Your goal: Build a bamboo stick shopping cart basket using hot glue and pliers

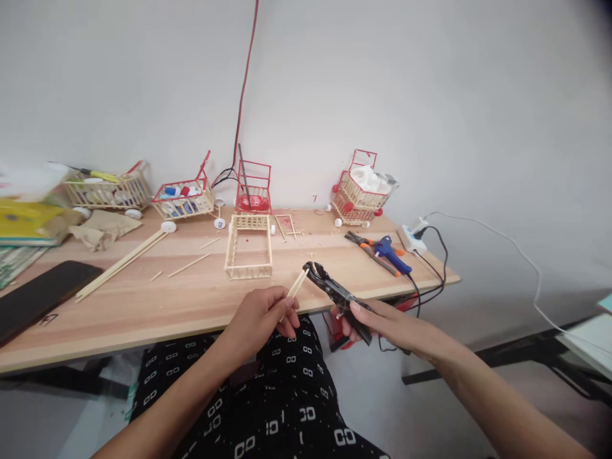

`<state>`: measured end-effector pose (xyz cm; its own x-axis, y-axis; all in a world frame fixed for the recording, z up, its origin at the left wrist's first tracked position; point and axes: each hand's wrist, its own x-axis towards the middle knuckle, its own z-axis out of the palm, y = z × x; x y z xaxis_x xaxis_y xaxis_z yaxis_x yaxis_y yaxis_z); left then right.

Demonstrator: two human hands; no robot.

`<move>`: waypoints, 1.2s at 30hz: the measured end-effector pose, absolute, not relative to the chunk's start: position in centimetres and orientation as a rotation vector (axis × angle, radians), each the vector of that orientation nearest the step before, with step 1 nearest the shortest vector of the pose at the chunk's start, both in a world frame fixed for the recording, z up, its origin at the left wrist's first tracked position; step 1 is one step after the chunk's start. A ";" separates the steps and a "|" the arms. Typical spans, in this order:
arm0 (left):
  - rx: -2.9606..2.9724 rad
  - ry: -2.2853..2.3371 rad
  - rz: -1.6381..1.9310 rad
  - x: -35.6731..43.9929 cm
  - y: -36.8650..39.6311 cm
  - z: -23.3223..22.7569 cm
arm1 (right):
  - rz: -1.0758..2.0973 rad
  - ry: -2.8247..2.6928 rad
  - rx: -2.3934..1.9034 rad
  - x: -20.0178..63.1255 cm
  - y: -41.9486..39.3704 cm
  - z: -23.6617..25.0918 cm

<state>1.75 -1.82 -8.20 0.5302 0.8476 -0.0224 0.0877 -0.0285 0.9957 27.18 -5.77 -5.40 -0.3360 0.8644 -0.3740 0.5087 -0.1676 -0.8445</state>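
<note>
Your left hand (261,319) pinches a thin wooden stick (296,285) between thumb and fingers (291,325), closed low on it so the free end slants up toward the cutter. Your right hand (382,322) is wrapped shut around the handles of the black pliers (335,292), whose head sits just beside the stick's tip, both held over your lap at the bench (201,306) edge. Just beyond, a stick-built frame (249,254) stands upright within easy reach. Loose long sticks (122,262) lie to its left. To the right rests a blue glue gun (389,252), plugged in. Small stick carts (184,197) line the wall.
</note>
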 end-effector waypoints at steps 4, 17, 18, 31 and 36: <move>1.566 0.917 0.754 2.1 -2.1 -8.1 | 1.441 -1.870 -1.550 26.8 -5.8 -5.3; 1.606 1.021 0.675 2.3 -2.6 -8.1 | 1.377 -1.849 -1.607 25.8 -5.6 -5.4; 1.621 1.034 0.663 2.3 -2.5 -8.1 | 1.368 -1.859 -1.615 25.8 -5.7 -5.3; 2.071 1.170 0.675 2.4 -2.8 -7.9 | 1.036 -2.026 -1.686 25.6 -6.1 -4.9; 2.290 1.292 0.517 2.6 -3.5 -7.3 | 0.871 -2.039 -1.642 25.5 -6.5 -5.6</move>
